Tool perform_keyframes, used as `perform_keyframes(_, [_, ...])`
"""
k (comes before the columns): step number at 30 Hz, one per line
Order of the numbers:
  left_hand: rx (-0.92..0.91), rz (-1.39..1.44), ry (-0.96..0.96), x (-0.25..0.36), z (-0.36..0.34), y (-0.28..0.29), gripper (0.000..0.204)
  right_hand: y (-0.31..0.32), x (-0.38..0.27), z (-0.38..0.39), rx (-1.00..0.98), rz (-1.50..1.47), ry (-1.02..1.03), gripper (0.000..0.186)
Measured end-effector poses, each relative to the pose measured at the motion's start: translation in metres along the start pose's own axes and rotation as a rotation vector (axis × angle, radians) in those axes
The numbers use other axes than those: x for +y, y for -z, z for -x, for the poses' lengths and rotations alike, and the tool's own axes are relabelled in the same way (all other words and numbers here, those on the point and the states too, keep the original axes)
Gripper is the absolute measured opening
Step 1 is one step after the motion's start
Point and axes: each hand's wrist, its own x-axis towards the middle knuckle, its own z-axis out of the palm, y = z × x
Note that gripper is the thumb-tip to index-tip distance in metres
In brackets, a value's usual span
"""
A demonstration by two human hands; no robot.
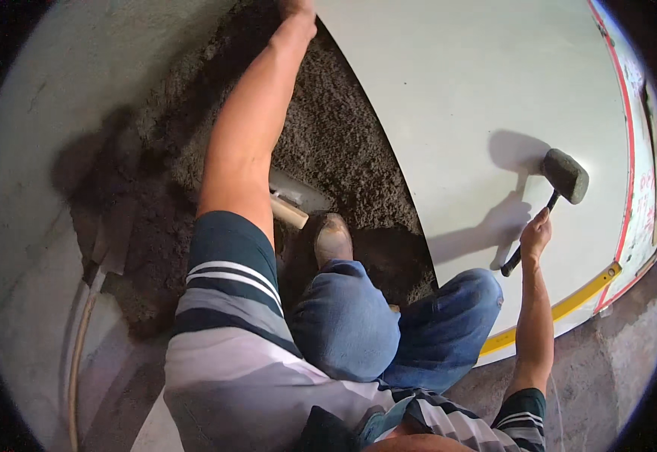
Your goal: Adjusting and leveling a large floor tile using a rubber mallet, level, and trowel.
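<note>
My left arm reaches to the top of the view, where my left hand point(298, 15) is at the edge of a large pale tile point(479, 68); its fingers are out of sight. My right hand point(535, 237) is closed on the black handle of a rubber mallet point(566, 175), its dark grey head raised over the tile and casting a shadow on it. The tile borders a bed of dark, crumbly mortar point(343, 128). A steel trowel with a wooden handle point(289, 212) lies on the mortar, partly hidden behind my left arm.
My boot point(333, 237) is on the mortar, with my knees bent. A yellow level point(577, 297) lies along the tile's lower edge. A shovel point(85, 316) with a long wooden handle is at the left by a grey concrete surface point(42, 173). Red lines mark the tile's right side.
</note>
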Motion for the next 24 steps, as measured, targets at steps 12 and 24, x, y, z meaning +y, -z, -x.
perform_keyframes(12, [-0.073,-0.679,-0.16,-0.018,0.115,0.034,0.076,-0.005,0.003,-0.006,0.005,0.115,0.006,0.054])
perform_keyframes(24, [-0.019,-0.43,-0.1,-0.055,0.159,0.027,0.067,-0.009,-0.025,-0.002,-0.015,0.128,0.009,0.057])
